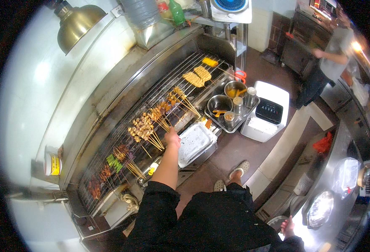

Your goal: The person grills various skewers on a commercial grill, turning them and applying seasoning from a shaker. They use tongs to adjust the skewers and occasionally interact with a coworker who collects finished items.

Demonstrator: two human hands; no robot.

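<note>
My left hand (pixel 172 137) reaches over the front edge of a long charcoal grill (pixel 109 105) and closes on the stick ends of a bunch of browned meat skewers (pixel 145 126). More meat skewers (pixel 165 108) lie just to the right of them. Flat yellow skewers (pixel 197 76) sit farther along the rack. Green vegetable skewers (pixel 114 162) and dark meat skewers (pixel 95 187) lie at the near left end. My right hand (pixel 286 227) hangs low at my side next to a steel counter (pixel 340 143), fingers loose, with nothing seen in it.
A foil-lined tray (pixel 194 140) sits beside my left hand. A metal tray (pixel 252 112) with bowls and shakers stands beyond it, then a white appliance (pixel 269 112). Another person (pixel 334 54) works at the far right. A metal lamp (pixel 78 23) hangs at the upper left.
</note>
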